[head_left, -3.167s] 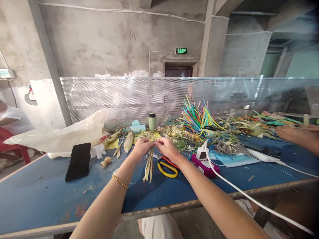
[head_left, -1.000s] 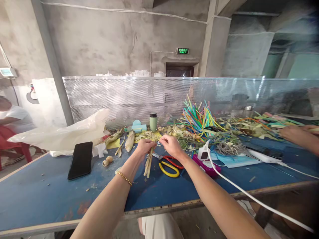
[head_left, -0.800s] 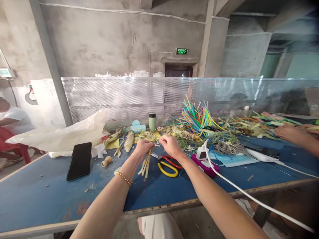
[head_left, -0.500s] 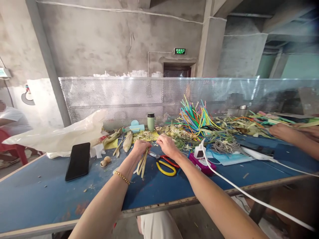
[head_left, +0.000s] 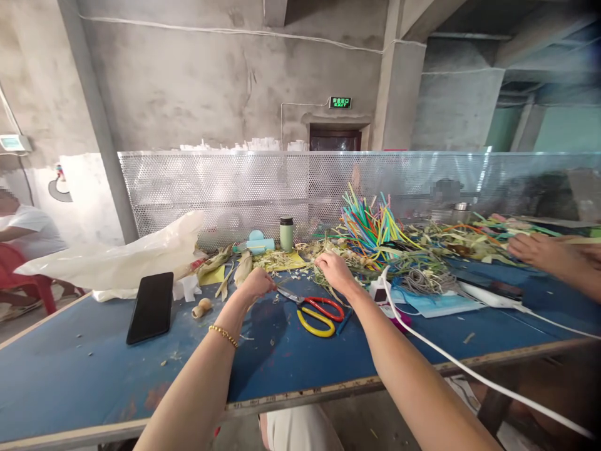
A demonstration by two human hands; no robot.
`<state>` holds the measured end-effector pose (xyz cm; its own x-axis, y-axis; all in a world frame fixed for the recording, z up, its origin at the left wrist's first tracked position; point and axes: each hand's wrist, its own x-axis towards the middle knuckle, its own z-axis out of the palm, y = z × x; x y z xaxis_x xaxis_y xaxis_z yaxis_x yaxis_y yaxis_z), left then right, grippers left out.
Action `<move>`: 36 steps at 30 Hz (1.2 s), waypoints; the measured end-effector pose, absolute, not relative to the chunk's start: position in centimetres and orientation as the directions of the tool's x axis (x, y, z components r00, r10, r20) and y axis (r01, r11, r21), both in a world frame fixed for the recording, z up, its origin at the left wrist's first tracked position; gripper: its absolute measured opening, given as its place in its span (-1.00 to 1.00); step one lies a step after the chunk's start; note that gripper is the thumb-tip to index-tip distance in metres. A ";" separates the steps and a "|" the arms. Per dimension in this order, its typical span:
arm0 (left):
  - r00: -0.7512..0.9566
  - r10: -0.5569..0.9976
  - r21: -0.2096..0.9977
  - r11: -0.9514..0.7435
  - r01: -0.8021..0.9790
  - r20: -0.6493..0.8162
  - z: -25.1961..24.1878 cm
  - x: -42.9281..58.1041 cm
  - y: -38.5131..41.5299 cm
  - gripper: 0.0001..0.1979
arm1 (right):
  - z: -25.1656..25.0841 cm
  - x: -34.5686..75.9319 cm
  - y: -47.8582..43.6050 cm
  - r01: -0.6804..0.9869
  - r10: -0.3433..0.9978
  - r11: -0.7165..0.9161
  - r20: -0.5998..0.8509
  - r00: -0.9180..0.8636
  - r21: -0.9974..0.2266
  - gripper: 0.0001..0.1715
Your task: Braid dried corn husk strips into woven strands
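My left hand (head_left: 257, 284) is closed just above the blue table, left of the scissors' tips. What it holds is mostly hidden behind the fingers and wrist; a pale sliver shows below. With fingers curled together, my right hand (head_left: 334, 269) is over the near edge of a heap of dry plant scraps (head_left: 306, 255); I cannot make out what is in its fingers. Between my arms lie scissors (head_left: 315, 315) with one red and one yellow handle, blades pointing to my left hand. Pale corn husks (head_left: 243, 269) lie beyond my left hand.
To the left are a black phone (head_left: 150, 308), small tan shells (head_left: 201, 307) and a plastic bag (head_left: 117, 254). A green bottle (head_left: 286, 234) and colourful stems (head_left: 373, 228) stand at the back. A white cable (head_left: 434, 360) crosses beyond my right arm. Another person's hand (head_left: 533, 247) works at right.
My hands have moved apart, the left leftward and the right rightward to the plant scraps. The pale strips hanging from my left hand no longer show clearly. The scissors are more fully visible.
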<state>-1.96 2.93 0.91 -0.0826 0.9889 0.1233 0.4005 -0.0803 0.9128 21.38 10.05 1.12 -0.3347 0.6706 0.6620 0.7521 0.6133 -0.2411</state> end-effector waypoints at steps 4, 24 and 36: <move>-0.197 0.970 0.944 -0.076 0.322 0.145 1.2 -2.0 3.3 -0.83 | 1.5 21.9 10.6 0.761 0.703 0.580 0.651 -0.288 -0.290 -0.67; -0.072 0.910 0.913 -0.407 0.040 0.408 1.8 0.7 1.9 -0.81 | 3.6 14.6 5.6 0.161 0.790 0.572 0.487 -0.373 -0.804 -0.72; -0.009 0.737 0.483 -0.434 0.761 0.676 3.8 -0.3 0.4 -0.76 | 3.1 14.2 6.2 0.160 0.737 0.632 0.523 -0.429 -0.759 -0.61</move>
